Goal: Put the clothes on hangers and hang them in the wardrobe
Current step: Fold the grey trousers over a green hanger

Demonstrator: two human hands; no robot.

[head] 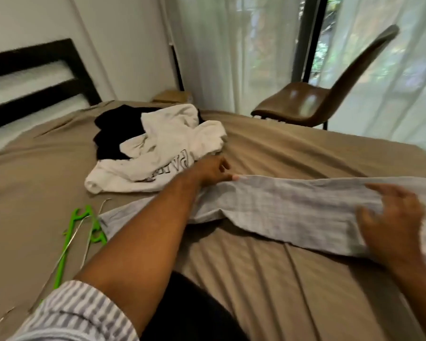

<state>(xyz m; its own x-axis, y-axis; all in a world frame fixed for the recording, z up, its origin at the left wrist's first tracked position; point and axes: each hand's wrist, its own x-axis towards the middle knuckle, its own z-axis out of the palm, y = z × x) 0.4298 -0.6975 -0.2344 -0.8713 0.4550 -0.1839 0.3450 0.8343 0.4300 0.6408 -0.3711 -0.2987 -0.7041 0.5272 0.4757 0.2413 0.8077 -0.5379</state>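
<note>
Your striped sleeve [79,313] is closest, low on the left, and your left arm stretches out from it over the tan bed sheet [256,279]. Your left hand [212,172] pinches the top edge of the pale grey checked shirt [293,207], which lies long and flat across the bed in front of you. Your right hand [391,217] sits on the same shirt with bent fingers. It is blurry, so I cannot tell if it grips the cloth or only presses it.

The bright green plastic hanger [62,262] and the thin metal wire hanger [89,242] lie crossed over each other by the shirt's left end, and no hand has one. If you pull one, the other may come along and snag the shirt. If you lift the shirt with a weak pinch, it may slip and crumple. A tug could also drag the white sweatshirt with black letters [167,153], which lies just beside your left hand, partly over a black garment [116,134]. No wardrobe shows.
</note>
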